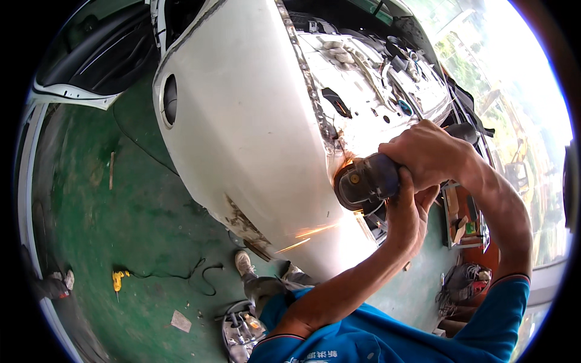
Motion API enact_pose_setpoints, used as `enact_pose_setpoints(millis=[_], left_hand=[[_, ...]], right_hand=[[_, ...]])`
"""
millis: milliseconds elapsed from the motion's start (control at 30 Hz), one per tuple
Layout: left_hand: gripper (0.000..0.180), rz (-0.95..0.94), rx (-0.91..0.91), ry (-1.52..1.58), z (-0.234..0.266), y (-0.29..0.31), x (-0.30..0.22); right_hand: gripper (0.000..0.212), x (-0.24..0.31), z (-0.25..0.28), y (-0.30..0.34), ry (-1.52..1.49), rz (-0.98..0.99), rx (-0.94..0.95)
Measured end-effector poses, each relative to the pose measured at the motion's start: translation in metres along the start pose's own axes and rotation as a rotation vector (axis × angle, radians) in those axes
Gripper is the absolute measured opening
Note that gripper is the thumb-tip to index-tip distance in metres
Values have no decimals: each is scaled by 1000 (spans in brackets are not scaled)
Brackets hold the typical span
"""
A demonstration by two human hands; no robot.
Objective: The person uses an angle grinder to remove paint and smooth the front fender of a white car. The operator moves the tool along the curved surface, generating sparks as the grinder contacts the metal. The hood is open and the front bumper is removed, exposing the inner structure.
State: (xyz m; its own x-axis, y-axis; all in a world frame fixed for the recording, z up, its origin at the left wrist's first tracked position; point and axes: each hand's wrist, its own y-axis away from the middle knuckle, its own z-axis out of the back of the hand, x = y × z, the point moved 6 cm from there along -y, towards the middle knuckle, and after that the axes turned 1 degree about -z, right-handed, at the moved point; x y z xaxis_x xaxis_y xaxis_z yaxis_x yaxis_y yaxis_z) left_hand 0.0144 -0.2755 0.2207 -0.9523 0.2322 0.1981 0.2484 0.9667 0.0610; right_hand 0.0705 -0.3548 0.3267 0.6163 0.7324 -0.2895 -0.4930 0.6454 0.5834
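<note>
Both of my hands are on a dark angle grinder [370, 180] with a round guard. My right hand [428, 152] wraps its body from above and behind. From below, my left hand [410, 219] grips it, thumb up along its side. The disc side meets the edge of a white car body panel [242, 121], where an orange glow shows. Streaks of sparks [310, 232] fly low across the panel toward me. A rough, stripped seam [311, 100] runs up from the grinder along the panel's edge. The guard and my hands hide most of the disc.
Grey gloves [339, 53], cables and loose parts lie in the opened rear of the car. A car door [103, 51] hangs open at far left. On the green floor are a yellow corded drill [120, 279], a flat scrap [181, 320] and a round tray [227, 331] of tools.
</note>
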Motion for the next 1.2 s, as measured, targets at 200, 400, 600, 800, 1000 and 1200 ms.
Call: enact_pose_setpoints(millis=[200,400,600,800,1000,1200], left_hand=[[64,125,40,-57,0,9,5],[64,233,-8,-369,-2,44,26],[70,267,5,-803,23,63,43],[69,316,100,-965,44,68,51],[67,307,101,-1024,49,70,45],[62,229,111,-1107,45,71,17]], right_hand=[[42,-5,-4,15,-24,-25,31],[45,-8,-22,80,-192,-125,-128],[52,-10,-73,132,-409,-190,-316],[42,-14,-130,152,-641,-260,-435],[42,-12,-146,152,-756,-245,-506],[40,1,-133,135,-745,-244,-495]])
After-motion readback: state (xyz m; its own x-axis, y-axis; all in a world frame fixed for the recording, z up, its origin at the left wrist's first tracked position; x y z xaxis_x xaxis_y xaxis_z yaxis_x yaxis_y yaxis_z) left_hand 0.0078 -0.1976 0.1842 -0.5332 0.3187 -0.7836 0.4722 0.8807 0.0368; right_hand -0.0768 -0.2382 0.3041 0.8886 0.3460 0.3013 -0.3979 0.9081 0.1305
